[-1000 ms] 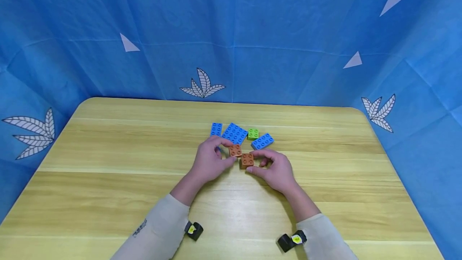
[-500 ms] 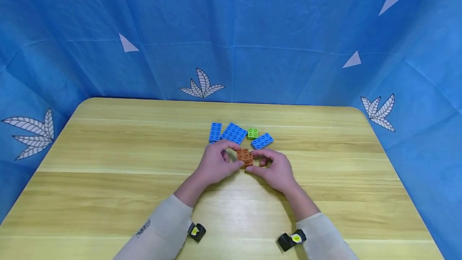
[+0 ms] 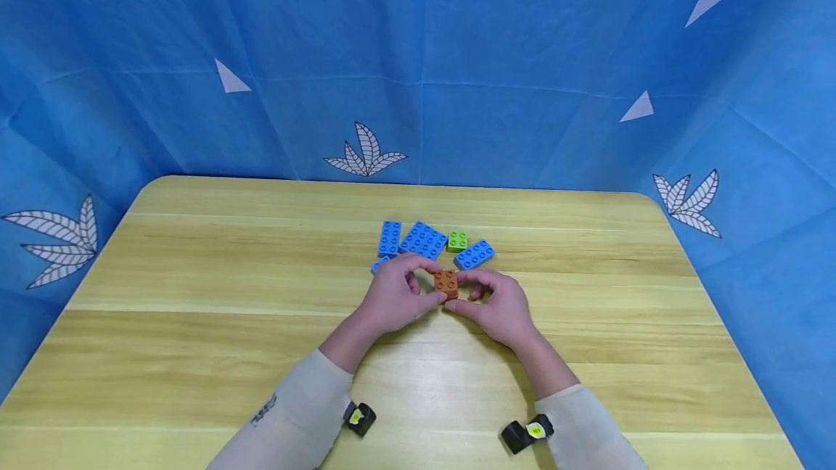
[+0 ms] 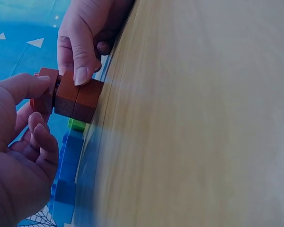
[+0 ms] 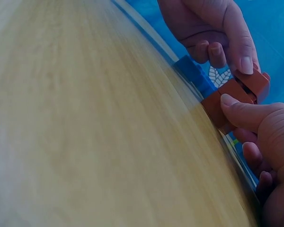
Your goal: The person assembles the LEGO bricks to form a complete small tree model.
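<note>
1. Head view: the left hand [image 3: 400, 299] has brought one square orange-brown plastic brick [image 3: 446, 281] rightward, over two stacked matching bricks [image 4: 81, 101].
2. Left fingers pinch the upper brick; the right hand [image 3: 496, 309] pinches the lower two, near the wooden table's [image 3: 228, 274] middle.
3. A gap suggests incomplete seating.

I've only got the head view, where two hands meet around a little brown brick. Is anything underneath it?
Observer: Yes, the left wrist view shows two lower bricks, also brown, stacked under the top brick.
Visitor: Is that top one pushed all the way down?
Observer: No, a narrow gap shows between it and the next.
Visitor: What does the right thumb touch?
Observer: The right hand has its thumb over the seam between the lower two.
</note>
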### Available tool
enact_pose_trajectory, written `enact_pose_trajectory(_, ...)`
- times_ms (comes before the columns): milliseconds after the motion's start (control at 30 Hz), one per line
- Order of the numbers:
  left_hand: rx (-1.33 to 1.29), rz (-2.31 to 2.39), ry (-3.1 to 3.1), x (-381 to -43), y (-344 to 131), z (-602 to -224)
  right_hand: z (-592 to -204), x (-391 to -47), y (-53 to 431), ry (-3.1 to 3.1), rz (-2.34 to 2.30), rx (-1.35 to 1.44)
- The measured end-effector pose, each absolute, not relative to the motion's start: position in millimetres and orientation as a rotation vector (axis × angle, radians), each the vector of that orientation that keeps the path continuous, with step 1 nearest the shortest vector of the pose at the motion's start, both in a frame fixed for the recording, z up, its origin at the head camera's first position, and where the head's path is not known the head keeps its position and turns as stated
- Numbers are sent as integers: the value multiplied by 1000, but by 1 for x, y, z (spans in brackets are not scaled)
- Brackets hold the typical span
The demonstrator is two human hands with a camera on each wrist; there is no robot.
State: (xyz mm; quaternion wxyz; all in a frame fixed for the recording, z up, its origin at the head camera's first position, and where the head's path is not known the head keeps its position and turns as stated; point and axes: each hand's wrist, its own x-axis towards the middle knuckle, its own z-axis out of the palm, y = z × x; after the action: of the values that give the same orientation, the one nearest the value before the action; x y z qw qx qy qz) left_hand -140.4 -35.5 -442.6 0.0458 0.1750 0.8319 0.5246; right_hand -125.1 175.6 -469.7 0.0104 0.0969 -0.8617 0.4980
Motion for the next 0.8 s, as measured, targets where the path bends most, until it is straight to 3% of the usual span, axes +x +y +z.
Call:
enact_pose_trajectory(533,614,1510,2632,-140,-33,-442,-473,-124,176,-2708,1499,310)
enact_pose_trajectory(800,676,1237,2720,-145,-31,-433,-471,-125,175,-2713,1465,311)
